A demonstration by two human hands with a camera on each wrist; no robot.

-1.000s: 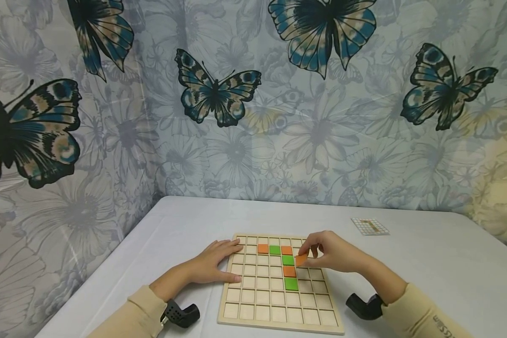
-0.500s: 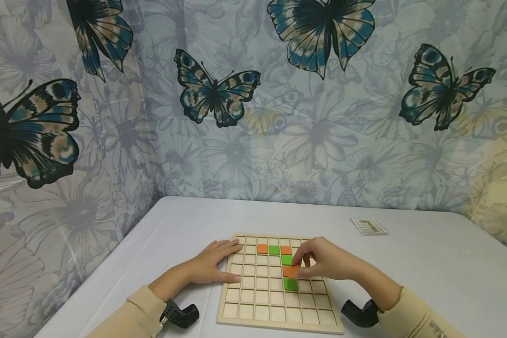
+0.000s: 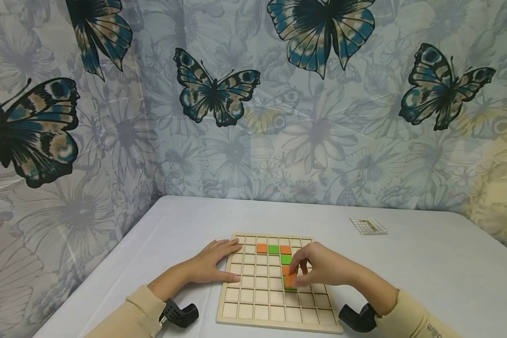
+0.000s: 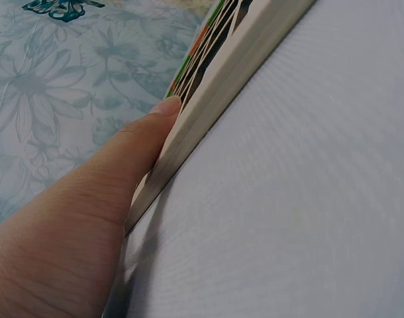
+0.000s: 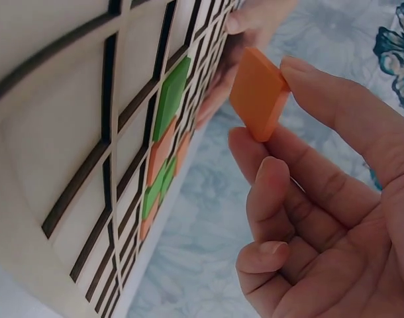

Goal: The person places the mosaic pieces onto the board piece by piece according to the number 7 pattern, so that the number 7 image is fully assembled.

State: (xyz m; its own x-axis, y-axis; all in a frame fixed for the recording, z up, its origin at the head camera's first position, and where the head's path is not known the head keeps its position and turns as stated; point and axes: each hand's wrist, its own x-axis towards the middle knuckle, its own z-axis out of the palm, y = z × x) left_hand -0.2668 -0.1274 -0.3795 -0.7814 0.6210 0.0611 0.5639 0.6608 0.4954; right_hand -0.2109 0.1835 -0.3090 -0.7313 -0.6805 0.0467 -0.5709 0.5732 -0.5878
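My right hand [image 3: 321, 264] pinches a square orange tile [image 5: 258, 93] between thumb and fingertip. In the right wrist view that tile hangs clear of the wooden grid board [image 3: 257, 324]. From the head it covers part of the nearest green tile [image 5: 171, 98]. Orange and green tiles sit in the board's cells, some in a row near the far side and some in a column toward me. My left hand [image 3: 211, 263] rests along the board's left edge, fingers and thumb spread, with the thumb [image 4: 146, 136] on the rim.
A small card with a printed grid [image 3: 368, 226] lies at the back right of the white table [image 3: 426, 263]. Behind the table hangs a cloth with butterflies [image 3: 215, 89]. A black wrist device [image 3: 359, 318] sits under each forearm.
My right hand has moved nearer along the tile column, carrying the orange tile from beside the upper green tile to above the nearest green one. The left hand stays in place.
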